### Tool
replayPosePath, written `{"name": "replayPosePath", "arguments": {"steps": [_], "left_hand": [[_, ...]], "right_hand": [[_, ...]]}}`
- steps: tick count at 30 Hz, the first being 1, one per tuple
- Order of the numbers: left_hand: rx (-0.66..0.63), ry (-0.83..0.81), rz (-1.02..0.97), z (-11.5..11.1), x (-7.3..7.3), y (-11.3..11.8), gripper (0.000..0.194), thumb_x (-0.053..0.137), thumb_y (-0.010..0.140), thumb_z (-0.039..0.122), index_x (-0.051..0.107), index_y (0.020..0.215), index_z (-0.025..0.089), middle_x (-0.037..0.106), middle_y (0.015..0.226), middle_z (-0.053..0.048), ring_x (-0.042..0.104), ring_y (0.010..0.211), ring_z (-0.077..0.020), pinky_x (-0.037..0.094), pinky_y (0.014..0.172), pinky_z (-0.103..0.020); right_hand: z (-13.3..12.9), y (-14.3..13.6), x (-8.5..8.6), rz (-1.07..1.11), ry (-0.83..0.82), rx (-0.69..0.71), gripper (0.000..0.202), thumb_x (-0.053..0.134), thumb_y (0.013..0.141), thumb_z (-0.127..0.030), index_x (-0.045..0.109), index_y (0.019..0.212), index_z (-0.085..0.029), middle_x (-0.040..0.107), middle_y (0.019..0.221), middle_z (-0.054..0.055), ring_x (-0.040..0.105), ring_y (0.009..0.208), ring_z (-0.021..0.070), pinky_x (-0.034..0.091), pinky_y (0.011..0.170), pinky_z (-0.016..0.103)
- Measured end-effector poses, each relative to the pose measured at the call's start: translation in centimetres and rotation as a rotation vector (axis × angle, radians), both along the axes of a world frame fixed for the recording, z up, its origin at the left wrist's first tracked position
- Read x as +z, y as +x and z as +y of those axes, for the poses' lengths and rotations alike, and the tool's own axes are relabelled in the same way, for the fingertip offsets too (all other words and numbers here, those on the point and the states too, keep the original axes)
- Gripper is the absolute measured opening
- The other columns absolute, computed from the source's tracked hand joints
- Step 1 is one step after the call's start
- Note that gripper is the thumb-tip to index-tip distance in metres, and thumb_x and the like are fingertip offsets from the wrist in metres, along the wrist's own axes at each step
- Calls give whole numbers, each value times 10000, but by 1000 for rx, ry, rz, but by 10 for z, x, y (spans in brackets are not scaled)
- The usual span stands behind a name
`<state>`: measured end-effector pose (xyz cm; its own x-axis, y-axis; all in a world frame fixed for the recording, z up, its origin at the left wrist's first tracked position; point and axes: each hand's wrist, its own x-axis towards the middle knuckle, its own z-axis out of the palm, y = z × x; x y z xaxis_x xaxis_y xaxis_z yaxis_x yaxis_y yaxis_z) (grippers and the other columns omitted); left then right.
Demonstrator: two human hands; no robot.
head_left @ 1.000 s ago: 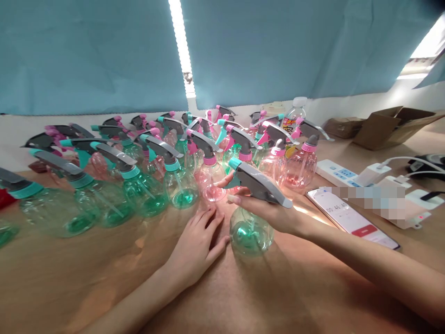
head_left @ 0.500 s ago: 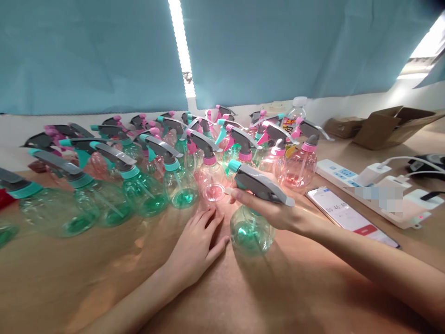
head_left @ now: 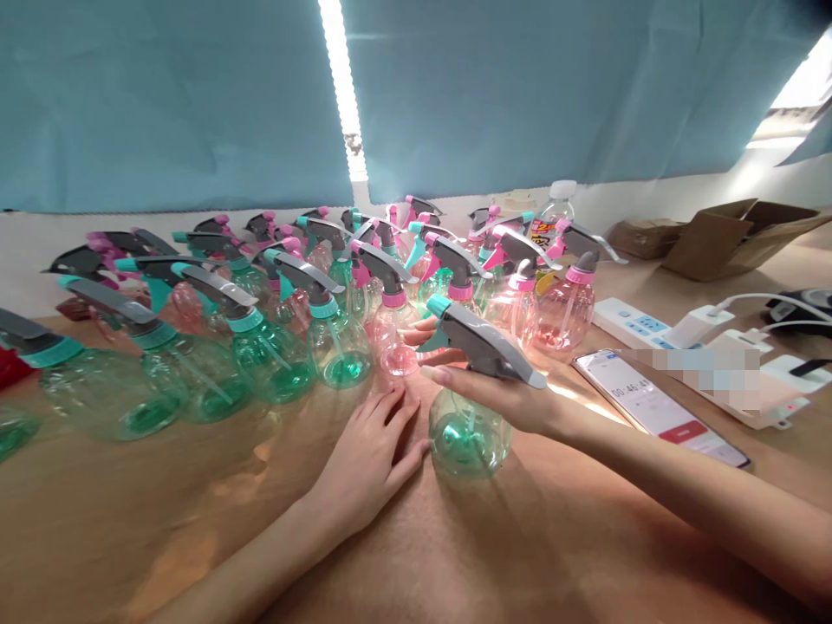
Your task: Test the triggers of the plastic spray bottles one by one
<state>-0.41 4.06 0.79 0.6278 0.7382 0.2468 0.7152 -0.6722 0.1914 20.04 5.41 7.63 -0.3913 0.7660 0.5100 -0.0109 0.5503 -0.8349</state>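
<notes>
A clear green spray bottle point(head_left: 469, 438) with a grey and turquoise trigger head stands upright on the table in front of me. My right hand point(head_left: 500, 394) is around its neck from the right, below the grey head. Its fingers and thumb are stretched out and apart, so the grip looks loose; part of the palm is hidden behind the head. My left hand point(head_left: 370, 451) lies flat on the table to the left, fingers spread and holding nothing. Its thumb tip is close to the bottle's base; whether they touch I cannot tell. Behind it stands a pink spray bottle point(head_left: 395, 334).
Several green and pink spray bottles point(head_left: 269, 355) stand in rows along the back and left. On the right lie a phone point(head_left: 656, 407) showing a timer and a power strip point(head_left: 633, 325) with chargers. An open cardboard box point(head_left: 711, 243) sits behind them on the wooden table point(head_left: 325, 572).
My right hand's fingers, curled round the bottle's neck before, have straightened and spread leftward behind the trigger head. The bottle and my left hand have stayed in place.
</notes>
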Motion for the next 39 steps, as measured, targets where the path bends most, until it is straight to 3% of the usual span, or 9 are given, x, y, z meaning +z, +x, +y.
{"name": "replayPosePath", "arguments": {"steps": [6, 17, 39], "left_hand": [[3, 4, -3, 0, 0, 0, 401, 465, 970, 410, 551, 1281, 172, 529, 1379, -156, 461, 1289, -336, 384, 1050, -545], [-4, 4, 16, 0, 0, 0, 423, 463, 976, 397, 555, 1286, 124, 524, 1377, -182, 453, 1290, -343, 381, 1054, -547], [5, 2, 19, 0, -2, -1, 441, 450, 973, 412, 544, 1300, 131, 523, 1382, -180, 448, 1303, -336, 375, 1063, -533]], "right_hand": [[-2, -1, 0, 47, 16, -39, 386, 654, 824, -218, 618, 1205, -271, 672, 1201, 57, 636, 1129, 212, 569, 914, 390], [0, 0, -6, 50, 14, -49, 378, 675, 833, -210, 591, 1202, -219, 657, 1211, 59, 672, 1010, 168, 574, 896, 339], [0, 1, -6, 26, 26, -63, 303, 656, 836, -234, 584, 1130, -239, 672, 1147, 33, 660, 1046, 198, 587, 857, 355]]}}
